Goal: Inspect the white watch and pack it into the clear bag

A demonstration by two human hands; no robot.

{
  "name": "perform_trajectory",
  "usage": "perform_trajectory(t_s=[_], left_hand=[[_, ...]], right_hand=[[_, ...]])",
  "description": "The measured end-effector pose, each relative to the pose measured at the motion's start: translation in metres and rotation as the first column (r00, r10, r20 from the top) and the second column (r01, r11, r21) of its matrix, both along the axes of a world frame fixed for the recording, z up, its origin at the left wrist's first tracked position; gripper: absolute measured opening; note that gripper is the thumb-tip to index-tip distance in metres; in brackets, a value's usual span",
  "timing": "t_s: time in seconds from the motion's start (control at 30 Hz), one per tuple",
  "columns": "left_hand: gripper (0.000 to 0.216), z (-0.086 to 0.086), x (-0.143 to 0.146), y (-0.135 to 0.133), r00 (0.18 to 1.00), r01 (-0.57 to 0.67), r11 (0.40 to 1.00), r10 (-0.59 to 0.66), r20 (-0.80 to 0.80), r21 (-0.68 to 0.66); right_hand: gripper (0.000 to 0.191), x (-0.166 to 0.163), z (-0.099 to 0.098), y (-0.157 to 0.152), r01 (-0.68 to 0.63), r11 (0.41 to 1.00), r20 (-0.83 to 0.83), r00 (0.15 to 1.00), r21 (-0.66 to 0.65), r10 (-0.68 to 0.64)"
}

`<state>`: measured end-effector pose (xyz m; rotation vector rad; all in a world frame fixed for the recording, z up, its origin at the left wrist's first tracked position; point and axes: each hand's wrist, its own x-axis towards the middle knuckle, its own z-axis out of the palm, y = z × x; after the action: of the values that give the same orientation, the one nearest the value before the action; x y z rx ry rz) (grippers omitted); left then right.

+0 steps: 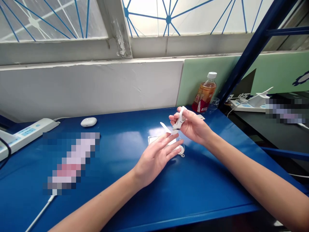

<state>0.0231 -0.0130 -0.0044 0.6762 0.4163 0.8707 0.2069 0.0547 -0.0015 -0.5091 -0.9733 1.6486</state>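
Note:
My right hand (191, 125) is closed around a small white tool (180, 120) that looks like nail clippers or small scissors, held above the blue table (120, 193). My left hand (156, 154) lies just below it with fingers stretched out and slightly apart, its fingertips close to the tool's tip. Under the left fingers rests a clear plastic pouch (154, 140) with a small white object (181, 149) and a short chain at its right end.
A bottle of amber drink (204, 93) stands at the table's back right. A white oval case (88, 121) and a white power strip (26, 132) lie at the back left. A second power strip (248, 103) sits on the neighbouring desk. A white cable (41, 211) trails off the front left.

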Motion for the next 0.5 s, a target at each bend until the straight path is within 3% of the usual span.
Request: perform_trajectory(t_s=[0.1,0.27,0.5], left_hand=[[0.041,-0.002,0.000,0.002,0.997,-0.025,0.995,0.032,-0.077,0.096],[0.040,-0.004,0.002,0.003,0.969,-0.034,0.984,0.075,-0.234,0.175],[0.038,-0.004,0.008,-0.003,0.932,0.013,0.958,0.092,-0.351,0.285]], right_hand=[[0.022,-0.002,0.000,-0.004,-0.046,0.998,0.111,0.993,0.049,0.041],[0.019,-0.004,0.000,-0.008,0.064,0.981,0.216,0.971,0.182,-0.103],[0.028,-0.013,-0.001,-0.018,-0.099,0.976,0.389,0.921,0.194,0.016]])
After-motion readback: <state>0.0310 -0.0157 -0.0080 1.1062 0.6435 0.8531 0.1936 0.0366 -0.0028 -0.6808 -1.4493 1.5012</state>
